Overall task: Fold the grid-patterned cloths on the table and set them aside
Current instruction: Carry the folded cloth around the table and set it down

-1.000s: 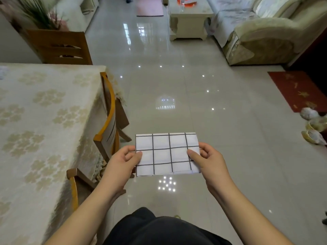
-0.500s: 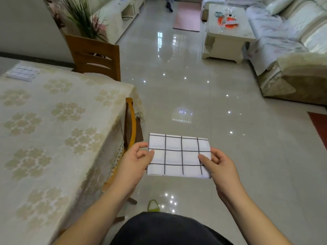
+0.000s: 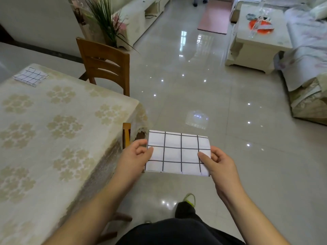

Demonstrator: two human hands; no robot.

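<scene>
Above shiny floor tiles (image 3: 230, 103), both hands pinch a folded grid cloth (image 3: 178, 152)'s ends.

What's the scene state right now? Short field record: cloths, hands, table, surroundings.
held cloth: folded grid-patterned cloth, held flat in the air over the floor, just right of the table corner
left hand: pinches the cloth's left edge
right hand: pinches the cloth's right edge
second cloth: folded, lies at the table's far left corner
table: covered with a beige floral tablecloth
chairs: wooden chair at the far end; another tucked in near the left hand
</scene>
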